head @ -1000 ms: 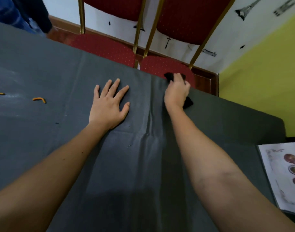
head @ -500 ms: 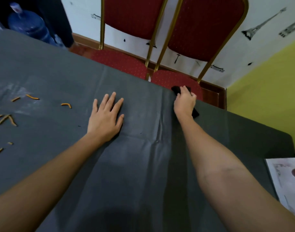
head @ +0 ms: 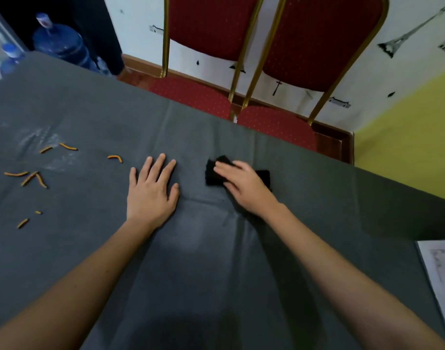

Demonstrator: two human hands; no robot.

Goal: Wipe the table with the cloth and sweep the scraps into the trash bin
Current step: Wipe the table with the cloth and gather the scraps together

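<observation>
A black cloth [head: 212, 175] lies on the dark grey tablecloth [head: 216, 274], and my right hand [head: 244, 184] presses down on it with straight fingers. My left hand [head: 152, 190] lies flat with spread fingers on the tablecloth just left of the cloth. Several orange scraps [head: 34, 176] are scattered on the table's left part, the nearest one [head: 115, 157] a short way left of my left hand. A whitish smear shows around the scraps. No trash bin is in view.
Two red chairs with gold frames [head: 216, 102] stand against the table's far edge. Blue water bottles [head: 62, 44] sit on the floor at the far left. A printed sheet [head: 441, 274] lies at the table's right edge.
My right hand has pulled the black cloth from the table's far edge inward and to the left. The view has tilted left, so more scraps show. My left hand stays flat.
</observation>
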